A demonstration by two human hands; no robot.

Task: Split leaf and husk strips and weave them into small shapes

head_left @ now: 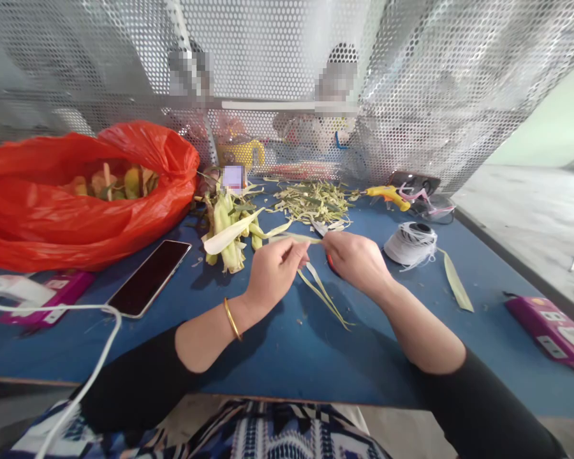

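Observation:
Near the middle of the blue table (pixel 268 357), my left hand (pixel 276 271) pinches pale green husk strips (pixel 323 293). Their ends hang down to the right below its fingers, and another end stretches toward my right hand (pixel 356 261). That hand is closed around scissors (pixel 319 227); the blades point up and away, and a bit of red handle shows under the fingers. Beyond my hands lies a pile of thin husk trimmings (pixel 313 203). A bundle of larger husks (pixel 227 233) rests to the left of the pile.
A red plastic bag (pixel 148 236) with husks inside and a black phone (pixel 150 278) are at left. White thread (pixel 410 244), a yellow glue gun (pixel 387 195), a loose husk (pixel 458 280) and a purple power strip (pixel 552 328) are at right. Perforated metal (pixel 277 51) stands behind.

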